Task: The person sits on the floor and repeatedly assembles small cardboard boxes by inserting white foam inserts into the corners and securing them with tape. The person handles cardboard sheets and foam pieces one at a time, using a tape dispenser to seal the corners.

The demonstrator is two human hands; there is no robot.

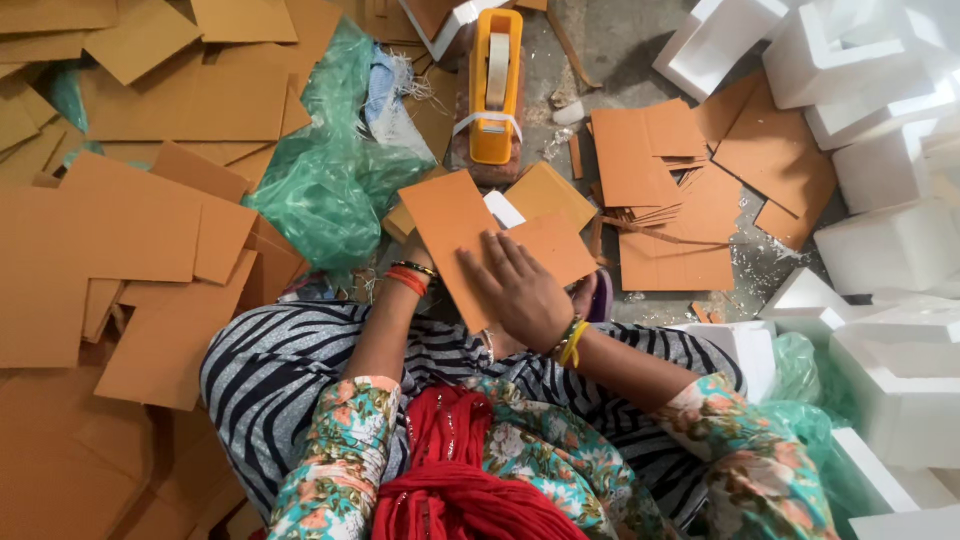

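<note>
My right hand (522, 288) lies flat, fingers spread, on top of a brown cardboard piece (450, 225) wrapped over a white foam block (503, 208) on my lap. My left hand (416, 252) is mostly hidden behind that cardboard, only the wrist with red and dark bangles showing; it seems to hold the piece from the left edge. A second brown flap (553, 245) lies under my right fingers. An orange tape dispenser (496, 85) with a roll of tape stands just beyond the piece.
Heaps of brown cardboard sheets (130, 230) cover the left floor, and a smaller stack (650, 170) lies right of centre. A green plastic bag (330, 180) sits at the middle left. White foam blocks (880, 170) are piled on the right.
</note>
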